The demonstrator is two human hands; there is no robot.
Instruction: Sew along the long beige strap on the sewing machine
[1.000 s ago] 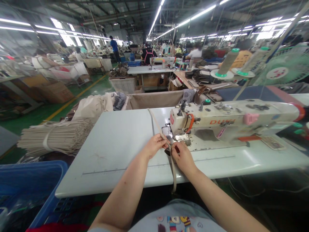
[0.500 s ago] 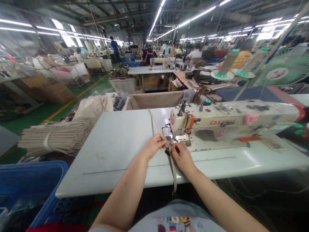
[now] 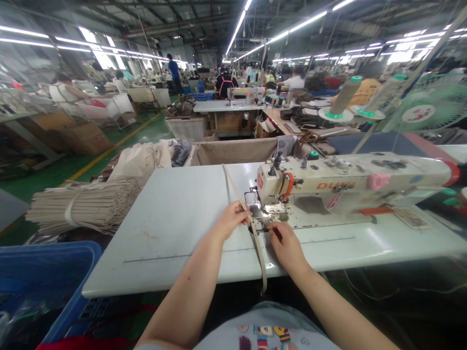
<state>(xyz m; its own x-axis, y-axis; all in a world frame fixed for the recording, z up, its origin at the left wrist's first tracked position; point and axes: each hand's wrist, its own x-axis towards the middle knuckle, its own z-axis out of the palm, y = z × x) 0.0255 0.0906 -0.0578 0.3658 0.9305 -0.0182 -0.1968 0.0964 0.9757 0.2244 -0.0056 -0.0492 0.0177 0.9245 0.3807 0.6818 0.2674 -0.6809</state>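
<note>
A cream sewing machine (image 3: 350, 184) stands on a white table (image 3: 175, 218). A long beige strap (image 3: 258, 253) runs from the table's far edge, past the presser foot, and hangs over the near edge. My left hand (image 3: 233, 219) pinches the strap just left of the needle. My right hand (image 3: 286, 245) rests on the table to the right of the strap, fingers closed on a small dark piece I cannot make out.
A tied bundle of beige straps (image 3: 83, 206) lies left of the table. A blue crate (image 3: 44, 282) stands at lower left. A cloth bin (image 3: 233, 150) sits behind the table. Thread cones (image 3: 345, 95) and a green fan (image 3: 426, 109) stand at right. Other workers sit farther back.
My right hand has slid right and nearer, away from the strap. My left hand keeps its pinch by the needle.
</note>
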